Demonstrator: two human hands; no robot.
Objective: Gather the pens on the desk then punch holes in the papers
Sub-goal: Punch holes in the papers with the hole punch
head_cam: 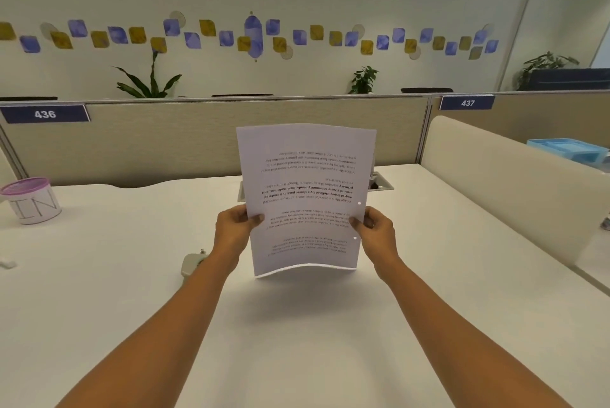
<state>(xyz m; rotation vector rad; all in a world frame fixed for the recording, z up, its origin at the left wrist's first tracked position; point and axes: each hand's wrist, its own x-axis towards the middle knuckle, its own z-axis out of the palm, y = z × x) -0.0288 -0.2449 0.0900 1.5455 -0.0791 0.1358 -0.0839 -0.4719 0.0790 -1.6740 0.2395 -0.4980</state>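
Note:
A stack of printed papers [305, 196] stands upright above the white desk [132, 275], its text upside down to me and two punched holes near its right edge. My left hand [232, 226] grips the stack's left edge and my right hand [376, 229] grips its right edge. The bottom edge bows upward, just above the desk. A grey hole punch [191, 264] lies on the desk left of my left forearm, partly hidden by it. No pens are visible.
A white cup with a pink lid [31, 201] stands at the desk's far left. A cable port [381, 183] sits behind the papers. A beige partition [211, 140] closes the back, a side divider [495, 183] the right, with a blue tray [567, 150] beyond.

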